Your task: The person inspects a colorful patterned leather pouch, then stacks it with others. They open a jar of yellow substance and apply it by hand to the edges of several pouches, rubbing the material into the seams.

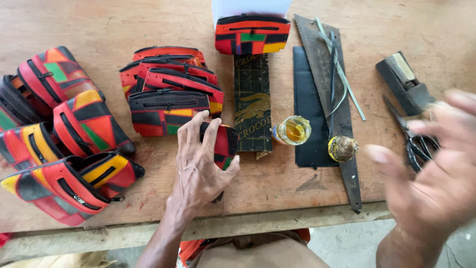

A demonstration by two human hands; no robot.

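Small pouch (225,145): red, black and green patchwork, lying on the wooden table (277,183) near its front edge, just beside a dark ruler (252,101). Your left hand (201,166) rests on it, fingers curled over its left side and thumb at its lower edge, gripping it.

Your right hand (436,171): raised at the right, blurred, fingers spread and released, holding nothing, above the scissors (414,139).

Stack of pouches (171,94): just behind your left hand, zips facing up.

Pile of pouches (59,134): at the table's left, overlapping.

Single pouch (252,34): standing at the far edge against a white sheet (250,7).

Glue jar (292,130): open, right of the ruler, touching a black sheet (308,109).

Jar lid (342,148): on the saw blade (329,94).

Dark block (404,82): behind the scissors.
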